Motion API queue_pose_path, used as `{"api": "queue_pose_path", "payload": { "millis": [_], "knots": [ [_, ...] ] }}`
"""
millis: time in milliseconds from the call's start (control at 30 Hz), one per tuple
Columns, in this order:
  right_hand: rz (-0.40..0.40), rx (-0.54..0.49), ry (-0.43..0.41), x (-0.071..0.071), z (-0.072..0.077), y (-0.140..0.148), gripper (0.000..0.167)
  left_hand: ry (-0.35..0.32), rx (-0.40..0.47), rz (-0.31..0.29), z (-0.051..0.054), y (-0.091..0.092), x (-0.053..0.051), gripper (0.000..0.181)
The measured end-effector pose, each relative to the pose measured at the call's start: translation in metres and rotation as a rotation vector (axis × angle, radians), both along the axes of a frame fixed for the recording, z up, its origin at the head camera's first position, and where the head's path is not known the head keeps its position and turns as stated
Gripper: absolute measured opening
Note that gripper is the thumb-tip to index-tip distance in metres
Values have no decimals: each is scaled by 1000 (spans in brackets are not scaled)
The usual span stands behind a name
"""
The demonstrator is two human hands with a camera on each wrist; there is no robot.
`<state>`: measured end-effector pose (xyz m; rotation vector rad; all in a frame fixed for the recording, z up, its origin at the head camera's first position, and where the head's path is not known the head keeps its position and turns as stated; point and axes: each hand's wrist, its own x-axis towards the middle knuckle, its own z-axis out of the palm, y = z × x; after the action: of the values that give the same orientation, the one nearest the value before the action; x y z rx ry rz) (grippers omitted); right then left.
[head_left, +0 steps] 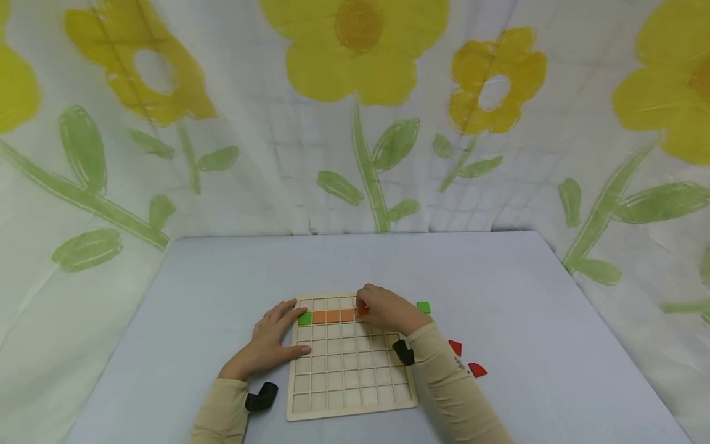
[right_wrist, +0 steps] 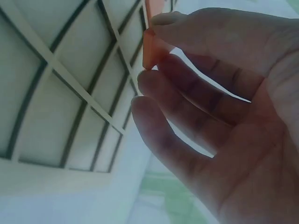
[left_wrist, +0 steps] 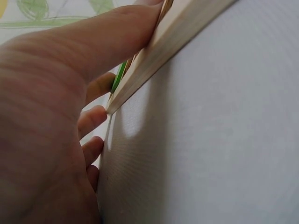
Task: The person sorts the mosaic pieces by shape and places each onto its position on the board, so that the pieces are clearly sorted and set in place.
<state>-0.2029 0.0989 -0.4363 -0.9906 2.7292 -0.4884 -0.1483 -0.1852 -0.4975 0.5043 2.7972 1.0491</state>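
Note:
A wooden grid board (head_left: 349, 364) lies on the table, with a green square (head_left: 304, 319) and several orange squares (head_left: 333, 316) in its second row from the far edge. The left hand (head_left: 270, 339) rests spread on the board's left edge; in the left wrist view its thumb touches the wooden rim (left_wrist: 140, 70) and a fingertip is at the green piece (left_wrist: 119, 77). Over the same row, just right of the orange squares, the right hand (head_left: 388, 309) pinches an orange piece (right_wrist: 149, 50) between thumb and fingers.
Right of the board lie a green square (head_left: 424, 307) and two red pieces (head_left: 455, 348), near the right forearm. A black band piece is at each wrist. Behind the pale table (head_left: 233, 265) hangs a white cloth with yellow flowers.

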Motion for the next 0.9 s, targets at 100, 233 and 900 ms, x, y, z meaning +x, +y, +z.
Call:
{"api": "queue_pose_path", "payload": {
  "millis": [100,233,900],
  "knots": [
    [20,-2,30,-1,-3,0,10,8,-5,0,2,1,0,78],
    [39,-1,79,-3,-5,0,10,17,-20,2,4,2,0,77],
    [-15,-11,60,-2,-5,3,8,9,-27,6,2,2,1,77]
  ]
}}
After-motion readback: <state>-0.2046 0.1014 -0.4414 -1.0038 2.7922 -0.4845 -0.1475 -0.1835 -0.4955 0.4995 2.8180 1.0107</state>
